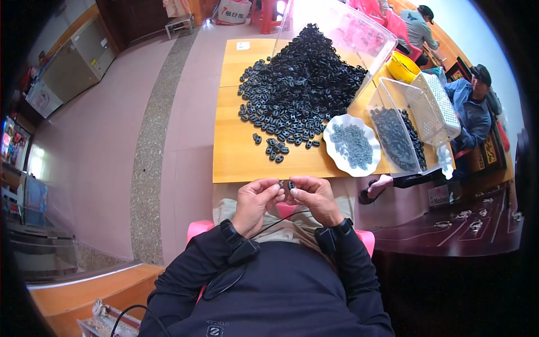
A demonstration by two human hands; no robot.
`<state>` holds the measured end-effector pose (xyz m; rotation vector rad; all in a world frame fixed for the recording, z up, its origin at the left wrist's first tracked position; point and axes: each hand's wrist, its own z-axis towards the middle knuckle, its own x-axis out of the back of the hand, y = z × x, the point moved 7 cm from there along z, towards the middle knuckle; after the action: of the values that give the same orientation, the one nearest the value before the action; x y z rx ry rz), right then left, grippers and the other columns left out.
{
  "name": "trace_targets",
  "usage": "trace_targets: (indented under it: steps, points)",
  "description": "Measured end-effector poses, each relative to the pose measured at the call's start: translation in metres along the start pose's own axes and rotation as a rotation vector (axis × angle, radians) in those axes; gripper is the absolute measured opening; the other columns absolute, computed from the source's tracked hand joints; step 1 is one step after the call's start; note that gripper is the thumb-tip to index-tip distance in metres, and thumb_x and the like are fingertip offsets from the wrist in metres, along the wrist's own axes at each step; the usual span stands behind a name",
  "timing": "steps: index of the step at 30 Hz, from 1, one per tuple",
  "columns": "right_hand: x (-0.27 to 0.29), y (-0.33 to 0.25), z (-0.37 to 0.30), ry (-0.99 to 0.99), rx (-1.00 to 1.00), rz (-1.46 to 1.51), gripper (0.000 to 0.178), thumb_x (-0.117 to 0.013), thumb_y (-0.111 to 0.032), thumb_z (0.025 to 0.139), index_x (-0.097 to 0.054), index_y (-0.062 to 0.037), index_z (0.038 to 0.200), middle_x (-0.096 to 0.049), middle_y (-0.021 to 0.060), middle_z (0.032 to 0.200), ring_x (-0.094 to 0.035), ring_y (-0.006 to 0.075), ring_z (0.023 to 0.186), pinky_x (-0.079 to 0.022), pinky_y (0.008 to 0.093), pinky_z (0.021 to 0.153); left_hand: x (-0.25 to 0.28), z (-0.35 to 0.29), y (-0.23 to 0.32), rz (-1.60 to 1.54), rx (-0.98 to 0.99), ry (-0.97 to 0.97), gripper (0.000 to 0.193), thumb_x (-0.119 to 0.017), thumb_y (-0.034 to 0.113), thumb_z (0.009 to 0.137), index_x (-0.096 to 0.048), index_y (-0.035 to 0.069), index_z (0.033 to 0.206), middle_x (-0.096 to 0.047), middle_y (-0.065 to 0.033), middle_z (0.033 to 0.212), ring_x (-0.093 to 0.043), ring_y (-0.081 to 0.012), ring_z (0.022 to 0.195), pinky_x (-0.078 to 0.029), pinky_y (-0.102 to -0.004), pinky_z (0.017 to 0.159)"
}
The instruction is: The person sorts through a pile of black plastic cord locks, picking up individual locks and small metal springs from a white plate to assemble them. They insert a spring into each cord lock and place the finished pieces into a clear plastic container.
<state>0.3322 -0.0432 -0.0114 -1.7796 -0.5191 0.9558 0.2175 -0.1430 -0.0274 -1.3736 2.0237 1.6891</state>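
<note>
Just past the table's front edge, above my lap, my two hands meet almost fingertip to fingertip. My right hand (317, 202) pinches a small black oval plastic piece with holes (291, 185) between thumb and forefinger. The fingers of my left hand (255, 205) are closed on a tiny pale bit (281, 183), too small to name. Ahead lies a big heap of black two-hole plastic pieces (303, 84), a few of them scattered toward me. A white scalloped dish (330, 150) to the right bears many small translucent grey parts (353, 146).
Right of the dish stands a clear plastic bin (387, 84) with grey and black pieces, beside a white perforated basket (435, 106) and a yellow bowl (402, 67). A large clear box (359, 33) lies behind the heap on the wooden table (236, 163). One person (474, 112) sits at right.
</note>
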Motion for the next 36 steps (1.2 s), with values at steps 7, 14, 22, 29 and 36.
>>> trace_targets:
  steps: [7, 14, 22, 29, 36]
  points:
    - [-0.013, 0.005, -0.003, -0.041, -0.046, 0.176, 0.027, -0.062, 0.0, 0.087, -0.06, 0.0029, 0.114, -0.067, 0.0132, 0.097, -0.067, 0.0192, 0.083, -0.057, 0.0306, 0.074, -0.007, 0.001, 0.002, 0.021, -0.091, -0.037, 0.026, -0.066, 0.0, 0.085, -0.058, -0.005, 0.109, -0.065, -0.0105, 0.095, -0.065, -0.0151, 0.081, -0.055, -0.0258, 0.074]
    - [-0.017, 0.007, -0.005, -0.056, -0.059, 0.248, 0.028, -0.063, -0.001, 0.087, -0.06, 0.0021, 0.115, -0.067, 0.0134, 0.097, -0.067, 0.0191, 0.085, -0.059, 0.0345, 0.077, -0.009, -0.001, 0.001, -0.02, -0.069, -0.102, 0.03, -0.068, -0.001, 0.084, -0.056, -0.005, 0.112, -0.065, -0.011, 0.096, -0.065, -0.0153, 0.081, -0.055, -0.0259, 0.073]
    - [-0.021, 0.008, -0.006, -0.126, -0.051, 0.362, 0.03, -0.062, -0.003, 0.088, -0.06, 0.0022, 0.118, -0.067, 0.0138, 0.097, -0.067, 0.0209, 0.085, -0.059, 0.0344, 0.078, -0.012, -0.003, 0.001, -0.075, -0.023, -0.101, 0.03, -0.067, 0.0, 0.085, -0.056, -0.004, 0.112, -0.065, -0.011, 0.092, -0.064, -0.016, 0.075, -0.054, -0.0263, 0.069]
    - [-0.024, 0.004, -0.008, -0.108, -0.059, 0.353, 0.029, -0.06, -0.003, 0.09, -0.059, 0.0035, 0.118, -0.065, 0.0144, 0.099, -0.066, 0.0208, 0.086, -0.059, 0.036, 0.08, -0.013, -0.002, 0.002, -0.083, -0.014, -0.113, 0.029, -0.067, 0.0, 0.085, -0.056, -0.004, 0.112, -0.065, -0.0102, 0.089, -0.063, -0.0161, 0.073, -0.053, -0.0262, 0.067]
    - [-0.026, 0.004, -0.007, -0.073, -0.058, 0.36, 0.031, -0.056, -0.003, 0.092, -0.056, 0.0048, 0.122, -0.065, 0.0141, 0.099, -0.066, 0.0201, 0.088, -0.058, 0.0371, 0.082, -0.014, -0.002, 0.003, -0.052, -0.035, -0.129, 0.028, -0.067, 0.0, 0.085, -0.057, -0.003, 0.111, -0.065, -0.0084, 0.089, -0.062, -0.0144, 0.075, -0.052, -0.0245, 0.069]
